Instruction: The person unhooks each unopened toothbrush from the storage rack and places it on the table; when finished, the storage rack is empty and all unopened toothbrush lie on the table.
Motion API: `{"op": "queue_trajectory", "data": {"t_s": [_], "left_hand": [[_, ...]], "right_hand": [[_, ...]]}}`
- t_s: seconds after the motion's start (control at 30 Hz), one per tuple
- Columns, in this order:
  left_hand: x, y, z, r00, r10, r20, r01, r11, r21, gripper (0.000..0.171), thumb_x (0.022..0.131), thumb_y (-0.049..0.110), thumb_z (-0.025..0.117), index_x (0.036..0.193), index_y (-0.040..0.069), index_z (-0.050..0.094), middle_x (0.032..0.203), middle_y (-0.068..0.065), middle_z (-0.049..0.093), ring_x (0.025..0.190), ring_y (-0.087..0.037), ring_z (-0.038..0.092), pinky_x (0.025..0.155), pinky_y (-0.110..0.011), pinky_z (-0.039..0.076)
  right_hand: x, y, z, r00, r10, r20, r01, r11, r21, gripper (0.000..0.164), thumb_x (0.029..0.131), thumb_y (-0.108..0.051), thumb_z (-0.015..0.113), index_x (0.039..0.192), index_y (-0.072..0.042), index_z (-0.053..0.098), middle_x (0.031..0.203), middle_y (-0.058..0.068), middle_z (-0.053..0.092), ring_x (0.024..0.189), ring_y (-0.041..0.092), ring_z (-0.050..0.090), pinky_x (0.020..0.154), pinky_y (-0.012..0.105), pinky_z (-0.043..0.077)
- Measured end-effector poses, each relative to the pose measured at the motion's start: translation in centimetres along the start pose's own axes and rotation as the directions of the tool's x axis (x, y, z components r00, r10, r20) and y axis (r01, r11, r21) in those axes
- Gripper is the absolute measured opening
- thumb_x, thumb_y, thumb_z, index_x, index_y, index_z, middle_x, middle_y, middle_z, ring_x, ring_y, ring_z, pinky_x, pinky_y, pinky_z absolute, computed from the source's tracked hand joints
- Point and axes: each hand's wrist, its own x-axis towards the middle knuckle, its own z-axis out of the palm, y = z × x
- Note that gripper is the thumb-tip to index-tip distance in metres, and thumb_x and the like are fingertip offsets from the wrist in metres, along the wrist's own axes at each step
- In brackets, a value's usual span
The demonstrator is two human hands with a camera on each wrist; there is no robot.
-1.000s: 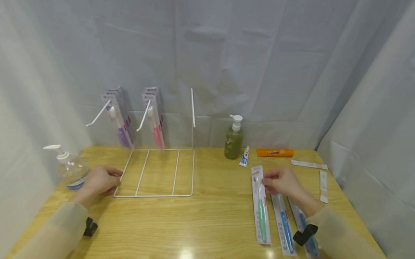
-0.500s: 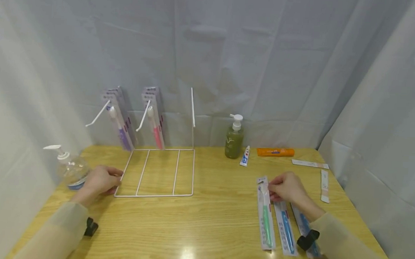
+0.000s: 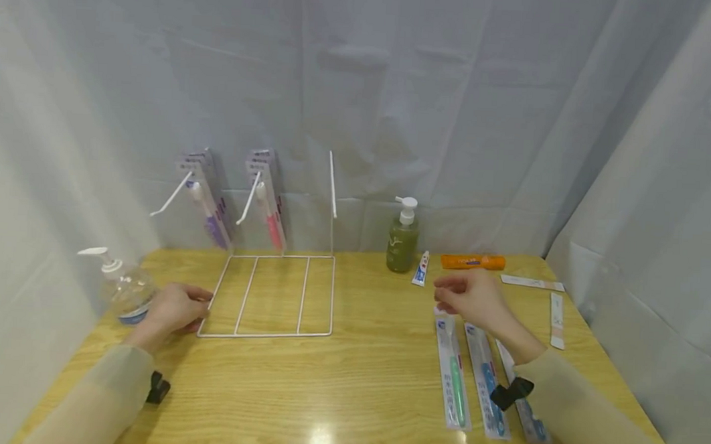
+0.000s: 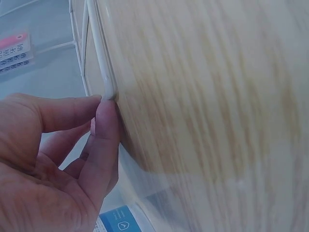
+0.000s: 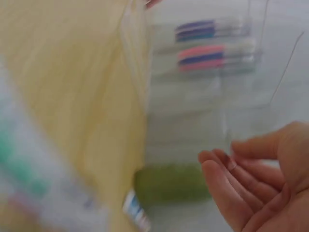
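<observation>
My left hand (image 3: 176, 308) pinches the front left corner of a white wire display rack (image 3: 265, 336); in the left wrist view, thumb and fingertips meet at the bent wire (image 4: 103, 58). My right hand (image 3: 472, 296) holds nothing, its fingers loosely bent above the top end of a packaged green toothbrush (image 3: 457, 388). That pack lies flat on the table. Beside it lie a packaged blue toothbrush (image 3: 491, 393) and another blue one (image 3: 529, 415), partly under the right forearm. Packaged purple toothbrushes (image 3: 213, 226) and pink ones (image 3: 273, 228) hang from two rack hooks; the right hook (image 3: 333, 187) is bare.
A clear pump bottle (image 3: 127, 294) stands left of my left hand. Toward the back are a green pump bottle (image 3: 402, 244), a small toothpaste tube (image 3: 421, 268) and an orange tube (image 3: 473, 262). Two slim white packets (image 3: 531, 282) lie at the right table edge.
My right hand shifted the green toothbrush pack slightly right and nearer the blue one, then let go and rose away toward the back left. The left hand stays on the rack.
</observation>
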Motion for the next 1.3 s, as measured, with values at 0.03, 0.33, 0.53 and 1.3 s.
{"op": "queue_trajectory", "data": {"t_s": [0.03,0.33,0.53,1.3], "left_hand": [[0.0,0.0,0.0,1.000,0.000,0.000,0.000,1.000,-0.002,0.050,0.095,0.003,0.070,0.141,-0.014,0.067,0.073,0.000,0.074,0.059,-0.008,0.067,0.056,-0.023,0.063],[0.2,-0.2,-0.1,1.000,-0.010,-0.005,0.010,1.000,-0.012,0.049,0.094,0.002,0.071,0.141,-0.013,0.068,0.086,-0.007,0.078,0.062,-0.009,0.068,0.057,-0.024,0.064],[0.1,-0.1,0.2,1.000,-0.015,-0.007,0.015,0.999,-0.031,0.049,0.094,0.002,0.070,0.141,-0.014,0.068,0.092,-0.013,0.079,0.064,-0.009,0.069,0.059,-0.025,0.067],[0.8,0.1,1.2,1.000,0.009,0.007,-0.009,1.000,-0.017,0.049,0.090,0.002,0.073,0.137,-0.011,0.072,0.097,-0.017,0.082,0.059,-0.009,0.069,0.057,-0.026,0.066]], "right_hand": [[0.5,-0.9,0.3,0.999,-0.052,0.007,0.052,0.999,0.012,0.028,0.106,-0.010,0.074,0.128,0.007,0.079,0.109,0.024,0.085,0.090,0.030,0.085,0.073,0.025,0.071],[6.1,-9.5,6.1,0.948,-0.314,0.039,0.309,0.946,0.100,0.026,0.100,-0.008,0.081,0.124,0.003,0.081,0.115,0.020,0.085,0.098,0.028,0.084,0.084,0.023,0.069],[11.2,-13.9,10.7,0.943,-0.334,0.003,0.329,0.930,0.164,0.028,0.101,-0.011,0.082,0.126,0.003,0.080,0.120,0.020,0.085,0.107,0.033,0.084,0.095,0.032,0.071],[16.6,-18.5,16.6,0.931,-0.303,-0.203,0.337,0.927,0.164,0.024,0.105,-0.020,0.080,0.123,-0.007,0.086,0.120,0.012,0.087,0.104,0.023,0.084,0.089,0.025,0.069]]}}
